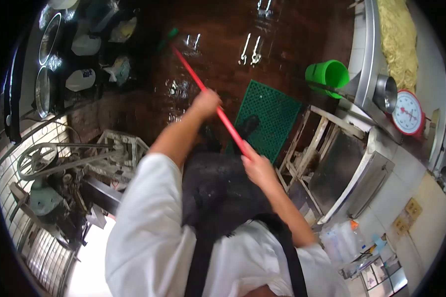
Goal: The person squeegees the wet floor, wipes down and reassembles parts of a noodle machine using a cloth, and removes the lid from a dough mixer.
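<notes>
A long red pole (229,127) slants from my waist up to the far left. It looks like a floor broom or squeegee, and its narrow green head (172,34) is too dim to tell which. The head is at the dark, wet brown floor (302,29). My left hand (207,103) is wrapped round the middle of the pole. Lower down, close to my dark apron (215,185), my right hand (257,166) grips the pole near its end. A green perforated mat (270,116) lies under the pole, with a dark shoe (250,126) on it.
A bright green bucket (327,76) is at the right by a metal counter (369,54). On the counter are a red dial scale (407,113) and a metal pot (384,94). A belt-driven machine (59,173) stands at left. Below the counter is a worn frame (314,141).
</notes>
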### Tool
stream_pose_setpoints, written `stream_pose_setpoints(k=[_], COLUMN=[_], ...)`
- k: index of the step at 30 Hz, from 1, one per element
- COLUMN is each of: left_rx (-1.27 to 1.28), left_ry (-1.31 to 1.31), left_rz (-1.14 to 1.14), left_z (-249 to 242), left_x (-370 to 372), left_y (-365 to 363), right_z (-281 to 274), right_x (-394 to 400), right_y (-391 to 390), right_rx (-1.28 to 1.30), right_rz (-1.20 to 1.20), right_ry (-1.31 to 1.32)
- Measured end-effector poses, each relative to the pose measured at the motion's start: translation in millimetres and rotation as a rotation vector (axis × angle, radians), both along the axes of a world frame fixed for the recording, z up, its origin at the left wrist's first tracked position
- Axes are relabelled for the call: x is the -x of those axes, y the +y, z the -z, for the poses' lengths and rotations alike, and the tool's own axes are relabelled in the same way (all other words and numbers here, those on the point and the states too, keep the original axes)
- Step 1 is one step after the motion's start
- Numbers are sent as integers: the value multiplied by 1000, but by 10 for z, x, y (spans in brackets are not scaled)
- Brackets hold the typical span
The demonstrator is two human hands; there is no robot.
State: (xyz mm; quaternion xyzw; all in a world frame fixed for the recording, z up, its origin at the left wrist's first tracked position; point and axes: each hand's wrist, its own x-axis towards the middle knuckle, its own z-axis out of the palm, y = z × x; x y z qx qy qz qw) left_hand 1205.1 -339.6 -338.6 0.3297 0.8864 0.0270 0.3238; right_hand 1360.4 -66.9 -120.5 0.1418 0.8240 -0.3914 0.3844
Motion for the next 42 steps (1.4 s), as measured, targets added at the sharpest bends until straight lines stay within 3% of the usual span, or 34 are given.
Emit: stream_pose_setpoints(k=[2,3,4,5,6,7,8,9,11,12,14,15,16,17,18,20,22,23,24,25,26,27,28,30,31,33,34,35,36,37,38,39,40,42], left_rx=[-329,-319,-387,-332,-359,-524,-496,-681,-848,-722,-476,-377,-416,-429,-363,-195,-285,-114,-326,-475,-396,-486,-480,-709,-573,-400,-471,-419,-455,-28,241,239,7,74], left_ry=[319,210,137,-28,-141,-110,-216,-270,-385,-408,-402,-346,-229,18,110,393,573,128,-6,37,-100,-191,-382,-451,-456,-347,-151,13,123,133,223,816,898,354], left_rz=[-180,-173,-123,-145,-139,-155,-64,-113,-176,-132,-19,-67,-93,44,-43,-193,-216,-220,-330,-156,-232,-145,-41,35,16,-53,-138,-157,-357,-238,-438,-289,-301,-261], left_z=[13,-314,-562,-1062,-1270,-1421,-1621,-1887,-1691,-1660,-1434,-868,-533,-431,-130,131,-62,-153,-505,-768,-1108,-1032,-1307,-1391,-1360,-951,-779,-363,264,41,370,333,457,-52], left_x=[215,293,257,156,-11,-277,-443,-585,-954,-986,-596,-564,-421,-119,147,518,701,763,599,425,253,-23,-78,-155,-38,226,408,595,796,1296,1498,1553,1741,1918], left_y=[57,536,1106,1735,2397,3018,3629,4004,4671,4641,4271,3890,3240,2516,1881,978,1276,1811,2402,2986,3604,4210,4621,4943,4792,4203,3630,3015,2278,1671,1032,669,397,798], right_z=[97,-398,-776,-1248,-1817,-2196,-2668,-2941,-3055,-2985,-2495,-1894,-1429,-751,-74,749,254,-142,-699,-1136,-1669,-2013,-2518,-2629,-2638,-1910,-1610,-1000,-449,269,497,722,780,519], right_x=[319,517,587,590,665,498,485,330,407,482,546,459,667,575,483,462,951,1087,1161,1056,913,677,753,781,810,849,1208,1360,1531,1561,1899,2026,2123,2027], right_y=[-50,362,903,1437,1829,2381,2758,3137,3324,3312,3265,3072,2575,2087,1599,887,1330,1812,2340,2866,3230,3701,3806,3771,3780,3508,3021,2578,2063,1516,915,488,297,684], right_rx=[-39,-7,-110,-128,-311,-262,-357,-305,-363,-445,-268,-160,-185,-39,117,8,-48,73,71,-152,-153,-220,-235,-327,-377,-226,-236,-170,131,100,33,23,-20,72], right_rz=[-168,-88,-23,-40,-17,-22,2,-2,24,-19,137,25,84,136,185,-226,-230,-47,128,-97,18,57,7,-2,-11,-92,29,24,245,41,-198,-246,-242,-191], right_ry=[293,280,-22,2,-174,-80,-241,-123,-236,-300,-327,-115,-296,-220,-156,268,241,111,-224,-59,-27,-83,-92,-97,-106,133,-119,-72,-194,216,283,340,342,364])
